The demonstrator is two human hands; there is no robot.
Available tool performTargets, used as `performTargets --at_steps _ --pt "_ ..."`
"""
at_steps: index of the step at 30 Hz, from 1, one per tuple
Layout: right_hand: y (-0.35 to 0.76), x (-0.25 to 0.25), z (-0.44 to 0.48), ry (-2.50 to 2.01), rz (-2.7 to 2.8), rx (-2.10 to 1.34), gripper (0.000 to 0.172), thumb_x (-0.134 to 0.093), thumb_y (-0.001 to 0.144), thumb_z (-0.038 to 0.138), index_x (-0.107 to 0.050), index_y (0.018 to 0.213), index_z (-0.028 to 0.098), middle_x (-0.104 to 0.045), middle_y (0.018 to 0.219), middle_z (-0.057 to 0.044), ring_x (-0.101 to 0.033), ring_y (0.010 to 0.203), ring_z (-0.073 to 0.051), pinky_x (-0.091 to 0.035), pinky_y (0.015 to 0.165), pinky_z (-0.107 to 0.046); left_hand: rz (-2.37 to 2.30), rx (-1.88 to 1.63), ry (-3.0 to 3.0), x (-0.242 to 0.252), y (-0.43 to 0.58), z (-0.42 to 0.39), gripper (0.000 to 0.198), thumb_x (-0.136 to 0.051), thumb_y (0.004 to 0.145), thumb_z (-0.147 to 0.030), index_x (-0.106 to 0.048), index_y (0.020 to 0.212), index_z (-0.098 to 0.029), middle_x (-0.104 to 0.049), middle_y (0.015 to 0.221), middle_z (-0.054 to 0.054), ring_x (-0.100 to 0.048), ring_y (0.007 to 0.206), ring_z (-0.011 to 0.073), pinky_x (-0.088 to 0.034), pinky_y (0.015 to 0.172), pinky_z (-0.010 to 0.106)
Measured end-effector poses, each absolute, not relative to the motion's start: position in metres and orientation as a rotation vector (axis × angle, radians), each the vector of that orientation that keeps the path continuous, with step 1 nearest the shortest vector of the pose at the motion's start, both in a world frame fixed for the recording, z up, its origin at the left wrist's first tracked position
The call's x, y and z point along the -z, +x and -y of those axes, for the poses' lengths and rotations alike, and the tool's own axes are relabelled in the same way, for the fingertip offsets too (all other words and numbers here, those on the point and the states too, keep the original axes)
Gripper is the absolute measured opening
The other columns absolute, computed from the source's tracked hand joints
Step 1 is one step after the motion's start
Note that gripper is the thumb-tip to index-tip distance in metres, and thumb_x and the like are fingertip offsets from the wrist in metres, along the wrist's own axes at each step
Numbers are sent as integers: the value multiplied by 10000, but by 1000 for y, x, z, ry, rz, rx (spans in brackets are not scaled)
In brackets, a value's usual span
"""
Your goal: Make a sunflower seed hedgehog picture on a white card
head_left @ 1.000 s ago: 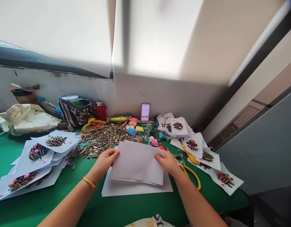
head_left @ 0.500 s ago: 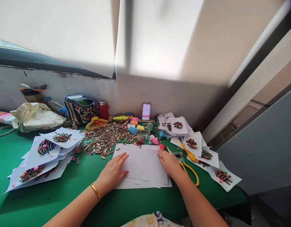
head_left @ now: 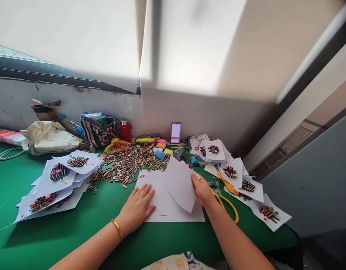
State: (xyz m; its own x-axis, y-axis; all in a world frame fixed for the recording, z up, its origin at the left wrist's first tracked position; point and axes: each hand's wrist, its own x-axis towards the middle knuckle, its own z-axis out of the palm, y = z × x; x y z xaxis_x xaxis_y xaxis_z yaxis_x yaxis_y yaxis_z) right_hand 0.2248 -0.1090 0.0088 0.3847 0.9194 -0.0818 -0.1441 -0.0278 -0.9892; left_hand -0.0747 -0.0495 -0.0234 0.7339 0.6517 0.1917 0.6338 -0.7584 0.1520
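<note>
My right hand (head_left: 201, 189) pinches the right edge of a small white paper sheet (head_left: 180, 183), which is raised and tilted over other paper. Beneath it, a few white sheets (head_left: 154, 193) lie on the green table. With fingers stretched out, my left hand (head_left: 139, 206) rests flat on the left edge of those sheets, a gold bangle on its wrist. Yellow-handled scissors (head_left: 231, 208) lie just right of my right hand, their blades mostly hidden. Beyond the paper spreads a heap of striped sunflower seeds (head_left: 128, 165).
Seed-decorated cards are piled at left (head_left: 59, 187) and right (head_left: 231, 168). Coloured clay packets (head_left: 160, 154) sit behind the seeds. Along the wall stand a phone (head_left: 175, 133), a red flask (head_left: 125, 132), a striped bag (head_left: 98, 129) and a cream cloth bag (head_left: 50, 138).
My right hand has lifted a small white sheet off the others and tilted it up. My left hand stays flat on the paper; the view has shifted slightly.
</note>
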Motion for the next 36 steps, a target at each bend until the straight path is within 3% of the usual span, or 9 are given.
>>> performTargets --at_steps 8,12,17,20,22,24,27,31,36 --pt "221 -5 100 -1246 666 -1178 468 -749 710 531 -674 1021 190 -749 841 -56 -696 768 -259 -558 642 -353 -1123 -299 2832 4 -69 59 530 -543 923 -471 -552 1389 -219 -480 1503 122 -415 1393 310 -278 1152 514" --pt "210 -35 101 -1109 610 -1151 524 -787 686 456 -623 1125 221 -733 903 -31 -673 781 -223 -543 652 -314 -1208 -518 2669 -23 -57 61 431 -497 925 -534 -705 1153 -234 -641 1257 132 -537 1208 329 -329 1072 530" --pt "188 -62 96 -983 672 -1042 433 -746 737 417 -588 1113 272 -685 935 -3 -639 803 -177 -535 697 -290 -869 -485 1703 -49 -34 47 824 -200 864 -801 -758 858 -195 -717 881 138 -646 924 314 -483 856 443" --pt "180 -66 93 -999 746 -1016 396 -713 768 432 -588 1110 277 -674 924 -8 -628 805 -181 -529 700 -297 -524 -493 941 -54 -27 31 894 -211 826 -857 -691 1159 -179 -718 1106 156 -654 1055 322 -508 871 447" --pt "180 -65 92 -1042 820 -1055 397 -714 770 437 -602 1112 269 -678 920 -13 -628 784 -181 -522 693 -296 -457 -653 691 -55 -27 17 752 -398 862 -767 -622 1265 -172 -722 1129 143 -672 1046 303 -516 899 433" --pt "183 -64 91 -1083 961 -1126 401 -725 764 437 -629 1107 251 -693 956 -30 -643 822 -196 -522 734 -310 -528 -820 547 -55 -29 4 517 -590 901 -491 -581 1309 -173 -744 1086 101 -699 990 251 -520 936 391" --pt "191 -65 84 -1051 1131 -1210 426 -661 804 499 -649 1135 231 -704 1079 -68 -654 989 -238 -513 848 -345 -639 -953 421 -50 -32 -11 484 -643 877 -235 -545 1348 -181 -760 1055 62 -720 938 212 -533 959 362" --pt "198 -62 67 -957 1122 -1238 490 -454 910 496 -553 1324 253 -723 1084 -72 -664 986 -217 -509 858 -366 -676 -871 384 -40 -36 -16 509 -624 883 -224 -520 1372 -125 -760 1050 106 -733 938 250 -554 955 416" --pt "193 -41 62 -1034 1410 -1075 523 -560 889 338 -513 1409 308 -701 1178 -32 -658 1007 -182 -512 911 -363 -719 -783 444 -30 -40 -12 547 -650 861 -217 -517 1377 -95 -748 1097 147 -728 981 295 -547 976 462"
